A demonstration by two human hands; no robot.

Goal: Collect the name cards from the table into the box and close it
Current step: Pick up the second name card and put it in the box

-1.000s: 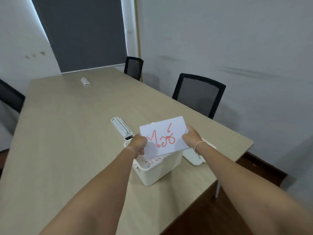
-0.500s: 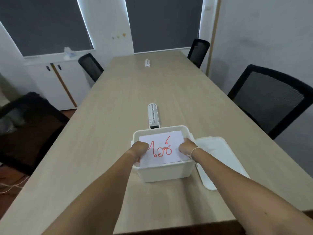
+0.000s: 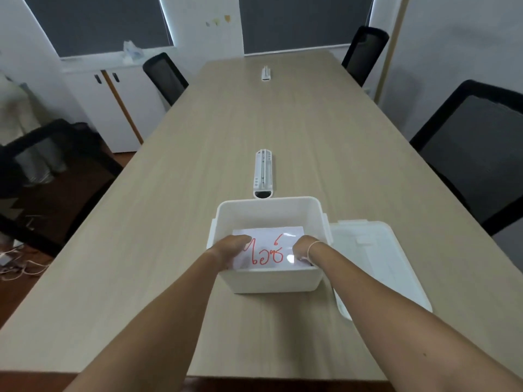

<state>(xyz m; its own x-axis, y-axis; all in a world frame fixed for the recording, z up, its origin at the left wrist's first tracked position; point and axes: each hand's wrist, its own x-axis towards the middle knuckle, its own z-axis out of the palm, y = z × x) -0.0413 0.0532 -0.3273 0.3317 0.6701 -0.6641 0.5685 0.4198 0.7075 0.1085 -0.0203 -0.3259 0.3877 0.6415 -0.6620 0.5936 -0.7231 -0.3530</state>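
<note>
One box (image 3: 271, 281), one lid (image 3: 379, 264), one name card (image 3: 271, 244), two hands (image 3: 230, 248), two cable ports (image 3: 263, 174), four chairs (image 3: 464, 148)

My long wooden worktop (image 3: 198, 165) has black chairs (image 3: 475, 142) beside it; far dark windows (image 3: 305, 21), white cabinet (image 3: 119, 100) left.

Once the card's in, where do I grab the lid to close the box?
Probably the lid by its long side edges, from above on the right. It lies flat on the table, touching the box on its right, so its left edge is crowded; the raised tab near its middle may also serve.
</note>
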